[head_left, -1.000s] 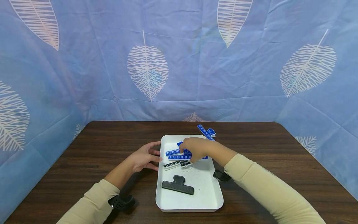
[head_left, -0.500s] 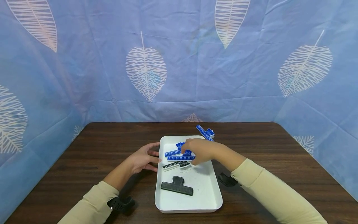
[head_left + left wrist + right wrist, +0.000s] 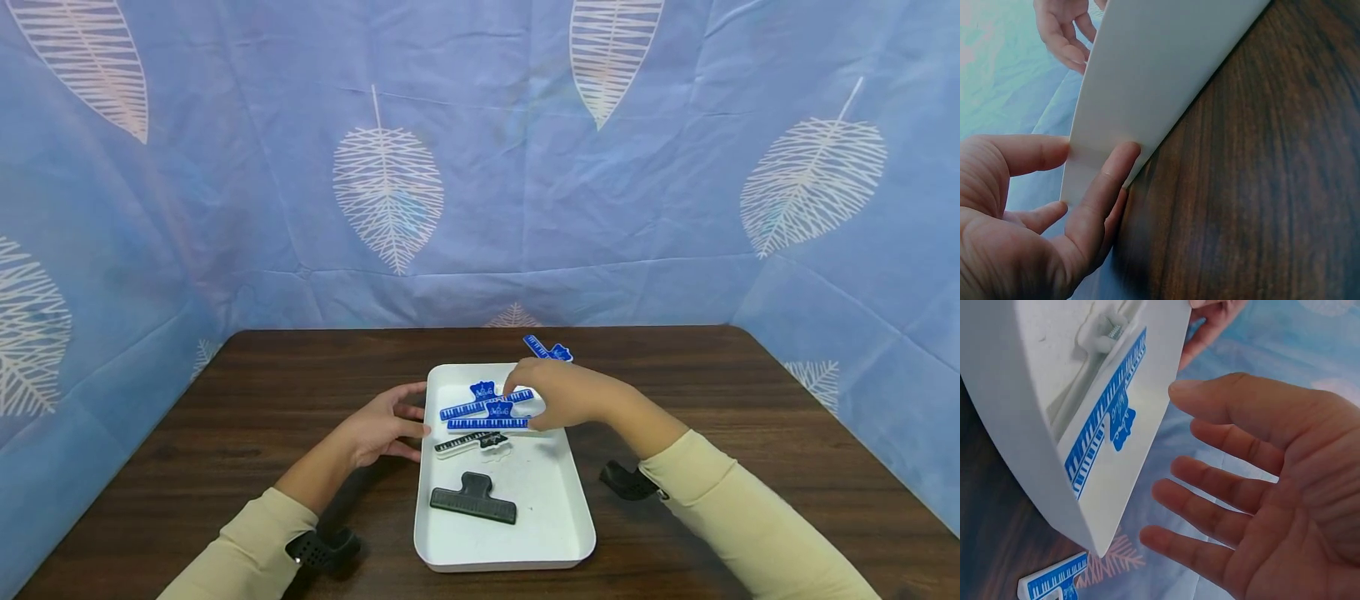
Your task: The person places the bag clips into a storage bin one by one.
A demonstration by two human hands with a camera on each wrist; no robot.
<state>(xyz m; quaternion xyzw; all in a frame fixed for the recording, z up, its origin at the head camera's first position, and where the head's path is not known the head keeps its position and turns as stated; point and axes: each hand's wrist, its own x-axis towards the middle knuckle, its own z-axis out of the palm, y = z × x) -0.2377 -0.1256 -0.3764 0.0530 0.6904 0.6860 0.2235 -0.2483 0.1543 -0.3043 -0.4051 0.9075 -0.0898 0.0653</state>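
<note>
My left hand (image 3: 384, 427) is at the left side of a white tray (image 3: 551, 508); in the left wrist view, its fingers (image 3: 1105, 187) rest against the outer wall and rim. Over the tray's far right part hovers my right hand (image 3: 566, 392). The right wrist view shows its fingers (image 3: 1207, 509) spread and holding nothing. Beneath and left of it lie two blue piano-pattern clips, one farther back (image 3: 459, 412) and another blue clip (image 3: 468, 424) in front. Nearer are a black piano-pattern clip (image 3: 461, 443) and a larger plain black clip (image 3: 474, 498).
Another blue piano-pattern clip (image 3: 546, 348) lies on the dark wooden table (image 3: 225, 417), beyond the tray's far right corner. A blue leaf-print cloth (image 3: 487, 167) hangs behind the table and along both sides.
My right hand has moved rightward and back from the blue clips, uncovering more of them. The clips stay in the tray, and my left hand keeps its place at the tray's side.
</note>
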